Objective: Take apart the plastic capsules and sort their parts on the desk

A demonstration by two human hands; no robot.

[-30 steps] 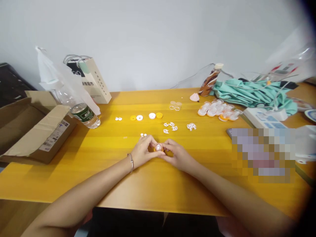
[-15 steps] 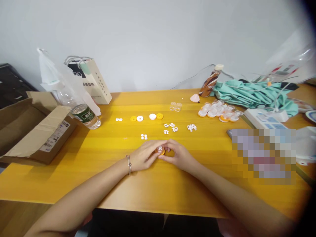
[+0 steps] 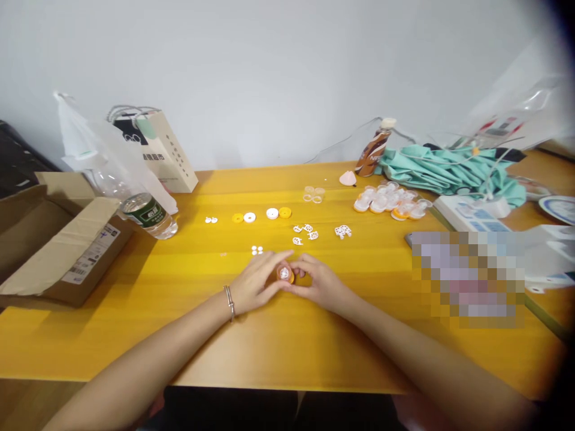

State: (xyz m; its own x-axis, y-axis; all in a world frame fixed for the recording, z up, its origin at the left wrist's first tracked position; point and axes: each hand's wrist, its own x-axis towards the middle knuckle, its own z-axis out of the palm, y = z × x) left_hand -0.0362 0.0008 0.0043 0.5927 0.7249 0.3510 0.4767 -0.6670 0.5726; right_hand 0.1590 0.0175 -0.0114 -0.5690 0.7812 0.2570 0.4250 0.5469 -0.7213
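Observation:
Between my two hands is a small round plastic case (image 3: 284, 273) with a clear top, a white piece inside and an orange base. My left hand (image 3: 257, 280) curves around its left side, thumb at the near edge and index finger raised past the far edge. From the right, my right hand (image 3: 320, 279) grips it with thumb and fingers. Just beyond lie small white discs (image 3: 257, 250) and several white openwork pieces (image 3: 307, 233). Farther off are white rings (image 3: 272, 213), yellow rings (image 3: 285, 212) and clear caps (image 3: 313, 194).
At left stand an open cardboard box (image 3: 85, 251), a water bottle (image 3: 150, 214) and a paper bag (image 3: 157, 149). On the right are clear-topped cases (image 3: 390, 200), a brown drink bottle (image 3: 375, 148), green fabric (image 3: 444, 170) and a blurred-out flat object (image 3: 467, 278).
My left fingers have spread and lifted off the top of the case, so more of it shows. My right hand keeps its grip. The whole view has shifted slightly.

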